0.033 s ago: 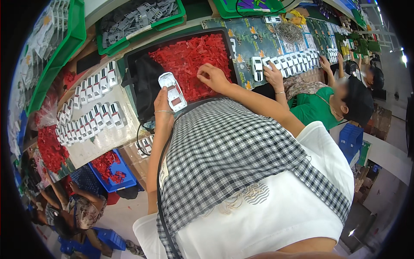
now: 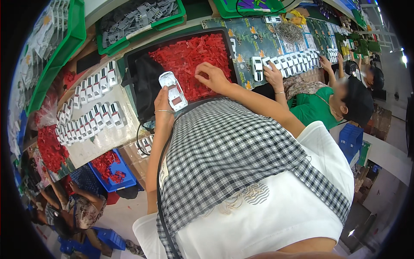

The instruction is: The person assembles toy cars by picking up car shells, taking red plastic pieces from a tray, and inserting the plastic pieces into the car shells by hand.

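Observation:
My left hand [image 2: 161, 102] grips a white toy car body [image 2: 173, 91] by its side, in front of my apron. The car body is tilted, with red showing in its window openings. Over the red plastic parts [image 2: 189, 54] heaped in a black tray [image 2: 231, 56], my right hand [image 2: 212, 78] hovers with bent fingers. Its thumb and forefinger come together like a pinch. Whether a small red part sits between them is lost against the heap.
White toy cars [image 2: 105, 114] stand in rows on the board at left. A green bin [image 2: 181, 19] of grey parts is behind the tray. A blue crate [image 2: 129, 179] holds more red parts. At right, a co-worker in green [image 2: 312, 101] handles a row of white cars [image 2: 289, 64].
My right hand has shifted slightly left over the red parts. My left hand and the toy car body have barely moved.

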`<action>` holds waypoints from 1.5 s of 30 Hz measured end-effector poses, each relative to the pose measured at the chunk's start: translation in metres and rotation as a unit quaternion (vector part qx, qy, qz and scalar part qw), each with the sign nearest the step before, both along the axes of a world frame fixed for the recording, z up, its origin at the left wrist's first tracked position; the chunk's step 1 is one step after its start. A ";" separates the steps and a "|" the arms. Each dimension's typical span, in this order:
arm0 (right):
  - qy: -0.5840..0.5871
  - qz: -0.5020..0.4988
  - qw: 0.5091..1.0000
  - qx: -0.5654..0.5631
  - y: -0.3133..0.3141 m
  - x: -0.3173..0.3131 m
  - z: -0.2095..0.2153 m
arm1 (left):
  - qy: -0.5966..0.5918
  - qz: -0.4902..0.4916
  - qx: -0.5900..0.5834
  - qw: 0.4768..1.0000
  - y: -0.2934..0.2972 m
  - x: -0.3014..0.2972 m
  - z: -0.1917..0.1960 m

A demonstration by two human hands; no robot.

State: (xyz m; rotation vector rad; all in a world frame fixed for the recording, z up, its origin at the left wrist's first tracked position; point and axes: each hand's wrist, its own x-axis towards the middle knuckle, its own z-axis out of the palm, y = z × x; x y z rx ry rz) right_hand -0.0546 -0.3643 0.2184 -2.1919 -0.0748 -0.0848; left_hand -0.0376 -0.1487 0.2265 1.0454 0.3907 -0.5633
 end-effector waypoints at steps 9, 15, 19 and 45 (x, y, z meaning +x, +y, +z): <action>-0.216 0.147 0.945 -0.195 0.038 0.008 0.063 | -0.055 -0.056 -0.060 0.995 -0.019 0.000 0.009; -0.225 0.117 0.931 -0.264 0.042 0.003 0.057 | -0.086 -0.087 -0.037 0.992 -0.019 -0.005 0.002; -0.216 0.107 0.927 -0.287 0.043 0.002 0.057 | -0.078 -0.087 -0.022 0.993 -0.017 -0.007 -0.005; 0.043 0.052 0.993 0.093 0.047 -0.003 0.057 | -0.146 -0.068 0.060 0.985 -0.011 -0.007 -0.004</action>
